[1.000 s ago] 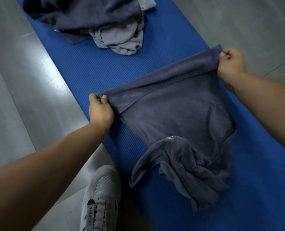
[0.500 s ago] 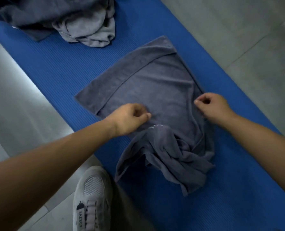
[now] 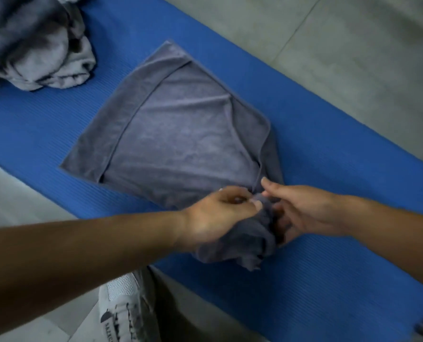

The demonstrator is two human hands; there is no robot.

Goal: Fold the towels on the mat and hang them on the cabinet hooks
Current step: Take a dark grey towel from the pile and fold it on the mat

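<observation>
surface: blue mat [image 3: 329,169] on grey floor [image 3: 353,45] | on mat: grey towel [image 3: 180,134], towel pile [image 3: 37,45]

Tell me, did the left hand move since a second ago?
Yes. The left hand left the towel's far corner and came toward the person, to its bunched near end.

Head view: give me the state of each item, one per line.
Grey towel: far part flat on the mat, near end bunched.
Towel pile: crumpled, unfolded.
Blue mat: flat on the floor.
Left hand: pinching the bunched end.
Right hand: fingers in the bunch.
</observation>
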